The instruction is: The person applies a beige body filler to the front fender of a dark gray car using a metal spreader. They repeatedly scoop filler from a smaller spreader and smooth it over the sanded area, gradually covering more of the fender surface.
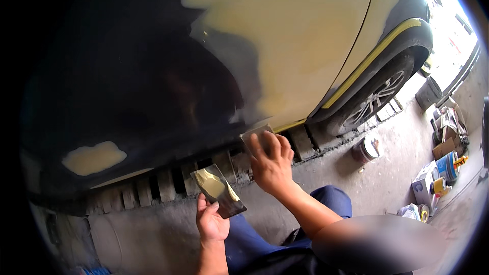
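My left hand (212,220) grips the near end of a dark flat plate (232,204), thumb on top. Pale yellow body filler (210,183) is heaped on the plate's far end, with a streak along one edge. In my right hand (271,165) is a thin, flat spreader (253,139), fingers pressed on its face. Its edge is at the lower edge of the dark car door (153,81), beside a large area of yellowish filler (300,35). A smaller filler patch (95,158) lies low on the panel at the left.
Yellow tape (372,63) lines the wheel arch above the wheel (379,97). A slatted floor grate (165,186) runs beneath the car. An open can (365,149) stands on the concrete at the right. Beyond it are a white box (424,182), a blue tub (447,165) and a dark bucket (428,93).
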A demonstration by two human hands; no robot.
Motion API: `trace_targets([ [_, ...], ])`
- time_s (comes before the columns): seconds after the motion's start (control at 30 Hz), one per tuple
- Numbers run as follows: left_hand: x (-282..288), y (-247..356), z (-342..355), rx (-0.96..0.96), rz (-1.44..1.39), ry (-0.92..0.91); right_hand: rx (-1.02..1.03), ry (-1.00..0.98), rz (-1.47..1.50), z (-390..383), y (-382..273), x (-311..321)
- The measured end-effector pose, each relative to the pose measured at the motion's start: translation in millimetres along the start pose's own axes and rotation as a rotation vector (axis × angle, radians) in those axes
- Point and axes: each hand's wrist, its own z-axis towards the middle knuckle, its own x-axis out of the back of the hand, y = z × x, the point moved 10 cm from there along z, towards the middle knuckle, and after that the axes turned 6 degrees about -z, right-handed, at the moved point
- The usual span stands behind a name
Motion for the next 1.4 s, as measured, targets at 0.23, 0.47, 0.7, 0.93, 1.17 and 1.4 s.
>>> trace_targets([
  [0.23, 3.9, -6.3, -3.2, -0.005, -0.031, -0.009, 0.107, 0.237, -0.104, 105.6, -23.0, 129.9],
  [0.47, -2.1, -5.4, -4.0, 0.006, -0.033, -0.001, 0.145, 0.330, -0.133, 147.3, -71.6, 159.1],
  [0.7, 3.5, -4.1, -1.2, 0.008, 0.008, -0.024, 0.153, 0.181, -0.130, 100.4, -52.8, 115.4],
  [0.93, 2.8, -4.0, -1.9, 0.024, -0.014, -0.005, 0.235, 0.295, -0.183, 137.4, -37.0, 170.8],
  [1.17, 9.6, -10.0, 1.2, 0.032, -0.011, 0.001, 0.204, 0.148, -0.223, 107.8, -19.0, 116.9],
  [1.4, 14.9, -8.5, 1.0, 0.034, 0.031, 0.022, 0.087, 0.062, -0.152, 41.4, 33.8, 28.9],
])
